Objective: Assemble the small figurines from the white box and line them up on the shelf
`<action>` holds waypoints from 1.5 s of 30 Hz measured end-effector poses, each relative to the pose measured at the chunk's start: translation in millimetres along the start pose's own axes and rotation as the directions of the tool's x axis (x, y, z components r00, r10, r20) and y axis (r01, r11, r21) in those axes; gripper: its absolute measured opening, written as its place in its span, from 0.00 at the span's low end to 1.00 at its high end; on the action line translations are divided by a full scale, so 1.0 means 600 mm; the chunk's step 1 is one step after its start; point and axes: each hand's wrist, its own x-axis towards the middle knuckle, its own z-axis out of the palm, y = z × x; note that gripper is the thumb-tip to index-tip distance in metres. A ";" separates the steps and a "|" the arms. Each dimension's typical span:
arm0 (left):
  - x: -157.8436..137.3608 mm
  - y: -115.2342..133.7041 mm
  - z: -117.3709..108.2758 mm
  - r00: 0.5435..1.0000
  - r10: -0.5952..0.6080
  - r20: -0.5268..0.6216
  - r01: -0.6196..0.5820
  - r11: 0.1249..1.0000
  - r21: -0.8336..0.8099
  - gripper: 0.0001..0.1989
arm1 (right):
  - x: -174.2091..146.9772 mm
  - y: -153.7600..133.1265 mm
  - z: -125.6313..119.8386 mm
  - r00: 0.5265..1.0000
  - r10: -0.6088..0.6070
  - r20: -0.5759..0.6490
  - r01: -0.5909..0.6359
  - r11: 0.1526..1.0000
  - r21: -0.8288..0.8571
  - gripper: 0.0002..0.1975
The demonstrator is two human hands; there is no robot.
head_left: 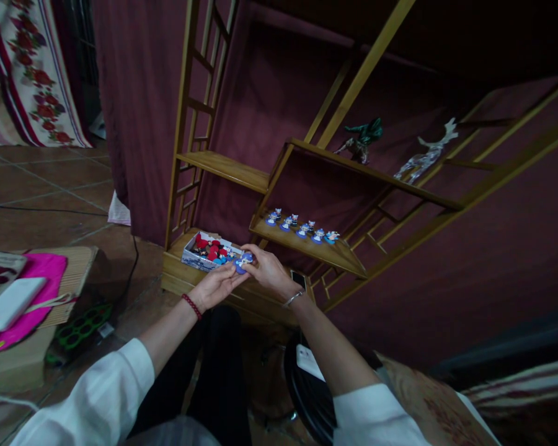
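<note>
My right hand (270,272) pinches a small purple-and-white figurine (243,262) between thumb and fingers. Palm up, my left hand (217,286) supports the same figurine from below, its fingertips against the base. Just beyond it, an open patterned box (196,256) sits on the low wooden ledge, full of small red, black and blue figurines (214,249). On the wooden shelf (307,248) to the right, several similar figurines (303,229) stand upright in rows on round bases, mostly purple, with a light-blue one (332,236) at the right end.
A dark green statuette (365,133) and a clear, glassy statuette (428,152) occupy the upper shelf. Wooden uprights (182,111) frame the unit. At right below, a black round stool (309,396) carries a white phone-like object (309,362). A cardboard box (16,365) with a pink cloth stands left.
</note>
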 end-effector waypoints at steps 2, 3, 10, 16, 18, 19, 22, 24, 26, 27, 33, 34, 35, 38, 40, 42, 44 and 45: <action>0.004 0.000 -0.001 1.000 -0.005 -0.018 0.005 1.000 0.000 0.11 | 0.000 0.003 -0.001 1.000 0.011 0.004 -0.011 1.000 0.001 0.18; 0.007 -0.001 -0.002 1.000 -0.009 -0.024 0.009 1.000 -0.002 0.12 | -0.001 0.005 -0.001 1.000 0.011 0.003 -0.011 1.000 0.009 0.18; 0.033 -0.007 0.001 0.997 -0.061 -0.051 0.059 0.997 -0.043 0.14 | 0.001 0.026 -0.004 0.999 0.034 -0.030 -0.032 0.998 0.055 0.12; 0.063 -0.011 0.013 0.992 -0.106 -0.062 0.106 0.994 -0.008 0.11 | 0.005 0.059 -0.011 0.995 0.045 -0.087 -0.042 0.998 0.044 0.13; 0.074 -0.012 0.020 0.990 -0.113 -0.090 0.114 0.993 0.012 0.10 | 0.006 0.069 -0.016 0.995 0.044 -0.093 -0.040 0.998 0.043 0.13; 0.079 -0.012 0.024 0.988 -0.115 -0.100 0.118 0.993 0.021 0.10 | 0.006 0.074 -0.019 0.995 0.041 -0.096 -0.037 0.998 0.041 0.13; 0.096 -0.014 0.034 0.987 -0.126 -0.097 0.131 0.991 0.042 0.09 | 0.007 0.089 -0.030 0.993 0.037 -0.115 -0.034 0.999 0.030 0.13; 0.108 -0.015 0.040 0.987 -0.134 -0.084 0.139 0.988 0.060 0.09 | 0.008 0.098 -0.037 0.990 0.045 -0.130 -0.042 0.999 0.028 0.13; 0.119 -0.016 0.046 0.985 -0.143 -0.091 0.151 0.985 0.086 0.08 | 0.010 0.105 -0.045 0.989 0.059 -0.139 -0.055 0.998 0.032 0.14; 0.125 -0.016 0.050 0.984 -0.147 -0.102 0.157 0.982 0.101 0.08 | 0.011 0.109 -0.049 0.988 0.068 -0.141 -0.064 0.997 0.034 0.14; 0.153 -0.014 0.072 0.984 -0.136 -0.116 0.158 0.965 0.208 0.07 | 0.021 0.129 -0.073 0.977 0.113 -0.180 -0.112 0.994 0.018 0.15; 0.157 -0.014 0.075 0.984 -0.129 -0.120 0.155 0.960 0.235 0.08 | 0.023 0.134 -0.077 0.975 0.118 -0.190 -0.116 0.993 0.020 0.14; 0.162 -0.014 0.078 0.984 -0.116 -0.132 0.148 0.953 0.266 0.08 | 0.026 0.139 -0.080 0.972 0.123 -0.199 -0.121 0.992 0.022 0.14; 0.177 -0.016 0.080 0.981 -0.038 -0.193 0.110 0.921 0.374 0.07 | 0.035 0.156 -0.091 0.963 0.150 -0.225 -0.152 0.988 0.008 0.15; 0.189 -0.019 0.078 0.976 0.040 -0.215 0.062 0.894 0.445 0.07 | 0.041 0.168 -0.097 0.956 0.164 -0.244 -0.174 0.984 -0.023 0.15; 0.200 -0.021 0.075 0.968 0.129 -0.215 0.001 0.854 0.521 0.07 | 0.049 0.179 -0.103 0.950 0.176 -0.259 -0.196 0.979 -0.051 0.15; 0.210 -0.021 0.072 0.955 0.225 -0.191 -0.063 0.787 0.614 0.09 | 0.058 0.189 -0.107 0.944 0.195 -0.266 -0.220 0.973 -0.069 0.15; 0.213 -0.020 0.071 0.948 0.272 -0.167 -0.096 0.742 0.663 0.10 | 0.062 0.193 -0.108 0.941 0.209 -0.267 -0.237 0.968 -0.077 0.15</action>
